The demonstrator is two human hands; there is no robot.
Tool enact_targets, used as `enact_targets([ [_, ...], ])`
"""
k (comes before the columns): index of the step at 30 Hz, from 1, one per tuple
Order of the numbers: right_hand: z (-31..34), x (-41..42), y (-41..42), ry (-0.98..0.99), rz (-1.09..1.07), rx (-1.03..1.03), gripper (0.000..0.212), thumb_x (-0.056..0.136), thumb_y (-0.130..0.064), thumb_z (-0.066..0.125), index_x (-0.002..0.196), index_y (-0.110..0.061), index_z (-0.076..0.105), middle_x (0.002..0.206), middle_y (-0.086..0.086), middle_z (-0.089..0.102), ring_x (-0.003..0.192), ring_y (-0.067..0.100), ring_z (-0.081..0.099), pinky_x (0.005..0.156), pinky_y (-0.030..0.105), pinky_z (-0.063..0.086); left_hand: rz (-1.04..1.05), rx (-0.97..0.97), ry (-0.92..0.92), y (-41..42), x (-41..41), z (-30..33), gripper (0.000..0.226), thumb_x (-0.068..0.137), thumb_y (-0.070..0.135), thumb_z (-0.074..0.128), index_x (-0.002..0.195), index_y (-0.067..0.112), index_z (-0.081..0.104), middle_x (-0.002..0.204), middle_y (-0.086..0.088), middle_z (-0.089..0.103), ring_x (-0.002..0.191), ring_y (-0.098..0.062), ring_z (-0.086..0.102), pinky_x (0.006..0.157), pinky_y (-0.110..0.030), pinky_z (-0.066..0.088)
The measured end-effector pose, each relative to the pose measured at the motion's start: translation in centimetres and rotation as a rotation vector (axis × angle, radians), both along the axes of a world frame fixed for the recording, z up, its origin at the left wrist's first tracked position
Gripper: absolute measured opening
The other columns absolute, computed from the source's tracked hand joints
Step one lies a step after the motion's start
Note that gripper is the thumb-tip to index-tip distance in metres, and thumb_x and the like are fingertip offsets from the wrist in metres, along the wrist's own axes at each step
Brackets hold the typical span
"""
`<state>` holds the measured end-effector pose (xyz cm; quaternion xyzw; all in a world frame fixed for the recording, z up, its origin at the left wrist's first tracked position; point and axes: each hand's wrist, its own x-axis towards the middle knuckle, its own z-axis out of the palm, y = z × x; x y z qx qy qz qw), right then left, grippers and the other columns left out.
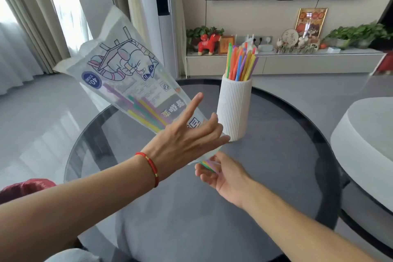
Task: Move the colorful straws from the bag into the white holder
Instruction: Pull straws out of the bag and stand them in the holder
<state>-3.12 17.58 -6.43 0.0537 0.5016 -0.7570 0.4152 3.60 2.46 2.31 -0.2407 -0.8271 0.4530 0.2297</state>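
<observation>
bag (pixel 119 70) is clamped mouth-down by left hand (pixel 185 140) so straws (pixel 146 112) slide out | ends are pinched in right hand (pixel 223 176) grip

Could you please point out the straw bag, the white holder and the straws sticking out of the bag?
straw bag (pixel 119 74): head view, on its printed front panel.
white holder (pixel 234 104): head view, on its ribbed side wall.
protruding straws (pixel 208 164): head view, on the ends outside the bag's mouth.
</observation>
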Motion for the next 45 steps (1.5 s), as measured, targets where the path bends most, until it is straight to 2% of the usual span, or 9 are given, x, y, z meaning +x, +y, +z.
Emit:
enact_targets([
  [6,0.4,-0.4,0.1,-0.048,0.051,-0.128,0.023,0.097,-0.015,0.074,0.106,0.006,0.077,0.097,0.025,0.08,0.075,0.029,0.08,0.057,0.028,0.064,-0.029,0.024,-0.003,-1.1,-0.3,0.8,0.098,0.072,-0.003,0.053,0.157,0.017,0.01,0.139,-0.017,0.036,0.139,-0.036,0.028,0.111,-0.079,0.007],
  [14,0.7,-1.1,0.7,0.003,-0.024,-0.149,0.011,0.098,-0.002,0.07,0.101,0.006,0.076,0.096,0.022,0.082,0.076,0.024,0.082,0.062,0.025,0.064,0.106,0.242,0.007,-1.4,-0.5,-0.9,0.1,0.067,0.005,0.044,0.158,0.022,0.006,0.134,-0.021,0.039,0.131,-0.04,0.034,0.109,-0.081,0.007],
  [19,0.9,-0.5,0.3,-0.021,0.011,-0.124,0.039,0.091,-0.019,0.082,0.117,0.008,0.073,0.104,0.025,0.078,0.08,0.029,0.079,0.061,0.029,0.065,0.054,0.231,-0.012,-1.8,-0.7,0.1,0.097,0.069,0.004,0.042,0.158,0.021,0.005,0.134,-0.021,0.038,0.131,-0.04,0.034,0.109,-0.081,0.006],
  [25,0.9,-0.9,0.6,0.017,-0.029,-0.159,0.012,0.095,-0.003,0.072,0.105,0.004,0.076,0.095,0.021,0.082,0.077,0.026,0.082,0.062,0.025,0.064,0.09,0.235,-0.045,-2.2,-0.2,-0.3,0.097,0.069,0.008,0.041,0.158,0.021,0.005,0.134,-0.022,0.039,0.131,-0.04,0.036,0.11,-0.08,0.004],
  [30,1.6,-2.2,1.9,0.116,-0.071,-0.093,0.011,0.088,0.005,0.077,0.098,0.006,0.078,0.092,0.021,0.082,0.067,0.026,0.08,0.059,0.024,0.064,0.302,0.431,-0.063,-2.9,1.0,-1.6,0.119,0.061,0.009,0.075,0.158,0.024,0.006,0.132,-0.017,0.043,0.128,-0.036,0.043,0.109,-0.079,0.011],
  [33,2.2,-3.4,3.4,0.249,-0.098,-0.021,0.004,0.089,0.007,0.075,0.092,0.005,0.077,0.093,0.022,0.079,0.064,0.023,0.079,0.06,0.022,0.063,0.469,0.595,-0.181,-3.8,1.8,-2.7,0.131,0.054,0.017,0.082,0.157,0.028,0.003,0.137,-0.011,0.038,0.13,-0.031,0.043,0.107,-0.08,0.015],
  [40,3.6,-4.7,8.4,0.588,-0.106,0.261,0.011,0.088,0.0,0.08,0.098,0.005,0.081,0.11,0.026,0.079,0.084,0.03,0.079,0.077,0.025,0.066,0.736,0.82,-0.584,-5.7,2.4,-3.5,0.144,0.064,0.029,0.082,0.141,0.042,-0.039,0.152,-0.003,0.012,0.146,-0.028,0.02,0.113,-0.077,0.006],
  [43,4.5,-4.9,10.5,0.7,-0.128,0.377,0.006,0.087,-0.009,0.084,0.093,-0.008,0.086,0.104,0.018,0.082,0.086,0.035,0.081,0.089,0.035,0.065,0.729,0.977,-0.724,-4.8,1.8,-3.1,0.142,0.064,0.048,0.082,0.142,0.044,-0.036,0.163,0.001,-0.006,0.154,-0.025,-0.006,0.116,-0.073,-0.003],
  [45,4.9,-4.9,11.4,0.744,-0.118,0.398,0.005,0.085,-0.013,0.086,0.09,-0.012,0.087,0.099,0.013,0.083,0.085,0.033,0.082,0.091,0.038,0.064,0.566,1.113,-0.686,-2.5,0.8,-2.9,0.128,0.066,0.067,0.073,0.151,0.039,-0.019,0.165,0.005,-0.002,0.154,-0.021,-0.004,0.12,-0.066,-0.001],
])
